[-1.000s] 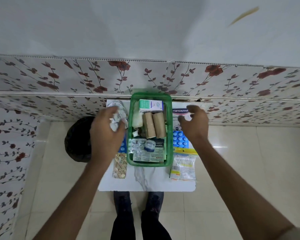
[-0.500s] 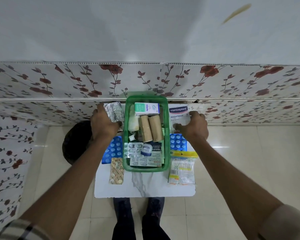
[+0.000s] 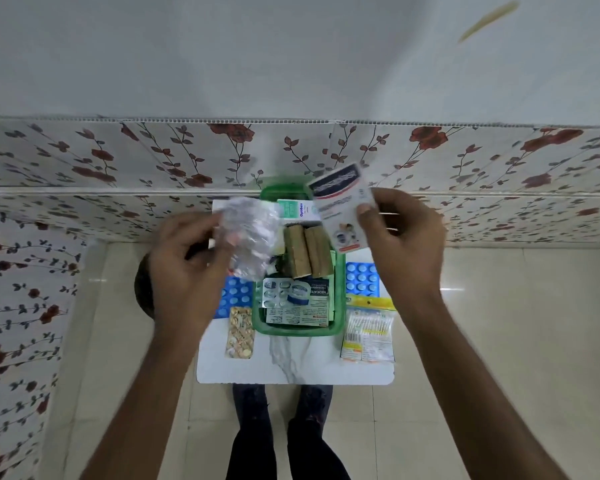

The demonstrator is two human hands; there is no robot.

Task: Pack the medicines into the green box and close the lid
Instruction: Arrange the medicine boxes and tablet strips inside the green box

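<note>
The green box (image 3: 300, 331) stands open in the middle of a small white table (image 3: 291, 365). Inside lie two tan rolls (image 3: 307, 251), a white and green carton (image 3: 297, 209), a blister strip and printed packs. My left hand (image 3: 184, 268) holds a silver foil blister pack (image 3: 252, 233) lifted over the box's left edge. My right hand (image 3: 404, 244) holds a white Hansaplast box (image 3: 342, 206) raised above the box's far right corner. Both items are blurred.
On the table lie blue pill strips to the left (image 3: 234, 296) and right (image 3: 362, 280) of the box, a yellow pill strip (image 3: 240, 337) at front left and a packet with a yellow header (image 3: 368, 332) at front right. A dark round object (image 3: 142, 289) stands on the floor to the left. A flowered wall runs behind.
Both hands lifted their items off the table: the left brought the foil pack up and rightward over the box, the right raised the Hansaplast box above the box's far right corner.
</note>
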